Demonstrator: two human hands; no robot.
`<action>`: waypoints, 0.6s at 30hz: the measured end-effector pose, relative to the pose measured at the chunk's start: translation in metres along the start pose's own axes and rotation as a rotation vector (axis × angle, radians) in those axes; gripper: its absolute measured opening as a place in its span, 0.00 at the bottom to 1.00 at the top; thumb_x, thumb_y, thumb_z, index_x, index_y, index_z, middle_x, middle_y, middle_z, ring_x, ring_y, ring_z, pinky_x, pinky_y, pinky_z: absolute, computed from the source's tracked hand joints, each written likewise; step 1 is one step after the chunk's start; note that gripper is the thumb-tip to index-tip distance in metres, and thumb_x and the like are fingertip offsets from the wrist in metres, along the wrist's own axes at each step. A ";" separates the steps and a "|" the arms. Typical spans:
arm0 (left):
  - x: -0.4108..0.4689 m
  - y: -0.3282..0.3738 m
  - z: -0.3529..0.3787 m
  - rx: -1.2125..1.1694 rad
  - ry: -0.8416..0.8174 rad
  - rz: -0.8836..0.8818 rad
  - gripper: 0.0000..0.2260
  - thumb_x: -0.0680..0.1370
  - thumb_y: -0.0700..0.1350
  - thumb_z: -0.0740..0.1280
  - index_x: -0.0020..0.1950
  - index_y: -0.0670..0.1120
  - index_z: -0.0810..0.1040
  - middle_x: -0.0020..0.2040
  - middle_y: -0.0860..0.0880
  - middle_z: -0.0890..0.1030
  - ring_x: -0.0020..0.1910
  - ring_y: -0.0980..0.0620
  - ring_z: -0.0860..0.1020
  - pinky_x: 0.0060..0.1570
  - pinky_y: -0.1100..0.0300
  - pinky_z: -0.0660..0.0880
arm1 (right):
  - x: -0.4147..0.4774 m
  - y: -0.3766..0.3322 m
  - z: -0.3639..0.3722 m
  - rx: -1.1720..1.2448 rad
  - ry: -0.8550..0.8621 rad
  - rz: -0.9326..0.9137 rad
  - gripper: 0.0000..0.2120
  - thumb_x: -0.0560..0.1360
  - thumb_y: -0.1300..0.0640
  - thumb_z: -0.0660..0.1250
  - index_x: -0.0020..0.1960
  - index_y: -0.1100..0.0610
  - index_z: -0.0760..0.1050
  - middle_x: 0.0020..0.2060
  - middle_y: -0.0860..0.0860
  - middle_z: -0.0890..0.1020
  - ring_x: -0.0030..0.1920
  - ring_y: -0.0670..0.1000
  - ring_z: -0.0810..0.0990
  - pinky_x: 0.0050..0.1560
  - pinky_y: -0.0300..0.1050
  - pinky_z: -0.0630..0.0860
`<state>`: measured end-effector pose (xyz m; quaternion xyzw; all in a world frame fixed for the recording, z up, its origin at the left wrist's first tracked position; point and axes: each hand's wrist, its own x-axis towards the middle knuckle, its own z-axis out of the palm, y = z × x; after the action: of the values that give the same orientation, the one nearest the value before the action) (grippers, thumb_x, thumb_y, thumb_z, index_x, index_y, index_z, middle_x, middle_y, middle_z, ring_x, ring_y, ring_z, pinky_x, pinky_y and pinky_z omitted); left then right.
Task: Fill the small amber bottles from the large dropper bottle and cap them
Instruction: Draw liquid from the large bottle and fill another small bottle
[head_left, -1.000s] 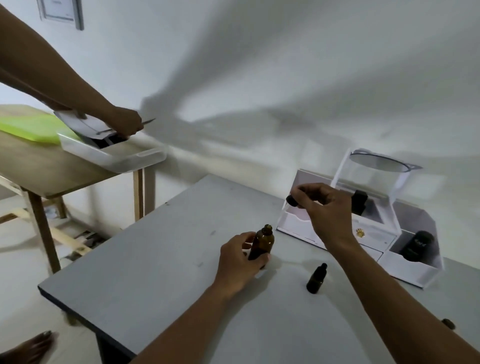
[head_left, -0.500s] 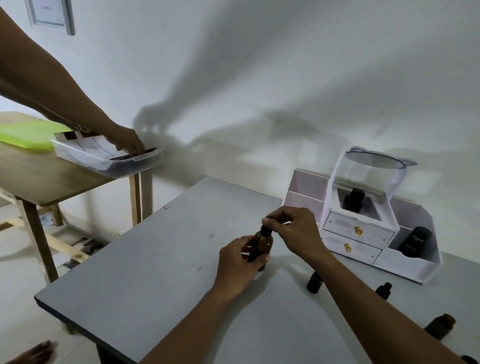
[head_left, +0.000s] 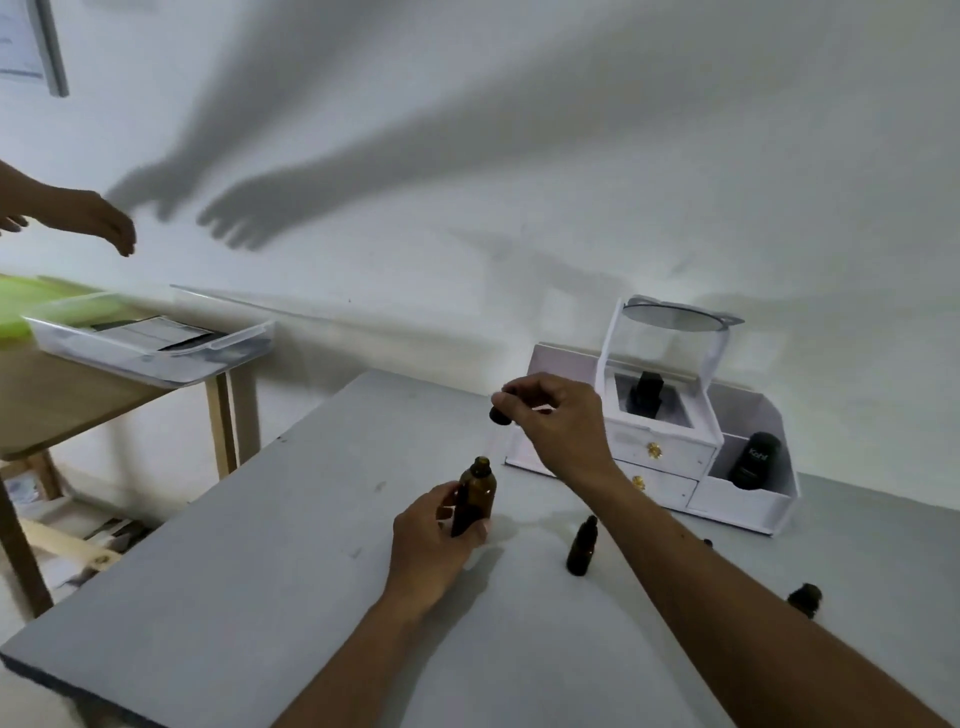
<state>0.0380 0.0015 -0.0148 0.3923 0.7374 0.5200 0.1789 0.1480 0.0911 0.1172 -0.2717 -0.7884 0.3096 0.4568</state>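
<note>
Now, your left hand (head_left: 432, 540): fingers curled round the large dropper bottle (head_left: 475, 491), which stands upright on the grey table (head_left: 234, 597) with its neck open.
Your right hand (head_left: 561, 423): pinches the black dropper cap (head_left: 500, 414), raised above and behind the bottle; the glass tube under it is too faint to make out.
Small amber bottle (head_left: 582, 545): stands just right of the large one, beside your right forearm; I cannot tell whether it is capped.
Drip risk: a loaded dropper carried across could spot the table before it reaches the narrow neck.
Knock risk: your forearm passes close by that small bottle, so a dropped elbow could topple it.
Tip risk: if you slacken your left grip, the open bottle could go over.
In the way: the white organiser (head_left: 748, 504) sits close behind your right hand, with a black jar (head_left: 754, 460) in its side bin.
Second small bottle (head_left: 805, 597): near your right arm, further right.
Off to the side: another person's hand (head_left: 88, 218) hovers above a clear tray (head_left: 218, 345) on a wooden table (head_left: 67, 410), well apart.
</note>
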 end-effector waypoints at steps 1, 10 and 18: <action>-0.004 0.000 0.001 -0.003 0.012 -0.033 0.32 0.69 0.54 0.76 0.71 0.51 0.70 0.64 0.52 0.78 0.57 0.53 0.77 0.61 0.59 0.72 | 0.002 -0.006 -0.008 0.025 0.029 0.002 0.04 0.73 0.55 0.75 0.45 0.55 0.84 0.36 0.46 0.87 0.39 0.41 0.85 0.43 0.28 0.77; -0.070 0.021 0.027 -0.181 0.160 -0.099 0.23 0.70 0.47 0.76 0.63 0.50 0.76 0.59 0.51 0.79 0.50 0.54 0.75 0.55 0.60 0.71 | -0.007 -0.042 -0.101 0.150 0.176 -0.014 0.04 0.73 0.58 0.75 0.44 0.59 0.85 0.36 0.52 0.88 0.41 0.52 0.88 0.51 0.54 0.83; -0.124 0.060 0.092 -0.309 -0.063 -0.064 0.16 0.70 0.44 0.76 0.56 0.52 0.78 0.49 0.54 0.81 0.47 0.57 0.78 0.45 0.70 0.70 | -0.056 -0.025 -0.199 -0.007 0.267 0.031 0.04 0.73 0.58 0.76 0.44 0.58 0.85 0.35 0.50 0.87 0.36 0.46 0.86 0.32 0.35 0.79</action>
<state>0.2012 -0.0264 -0.0147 0.3525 0.6549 0.6086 0.2764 0.3461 0.0821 0.1828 -0.3244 -0.7174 0.2751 0.5517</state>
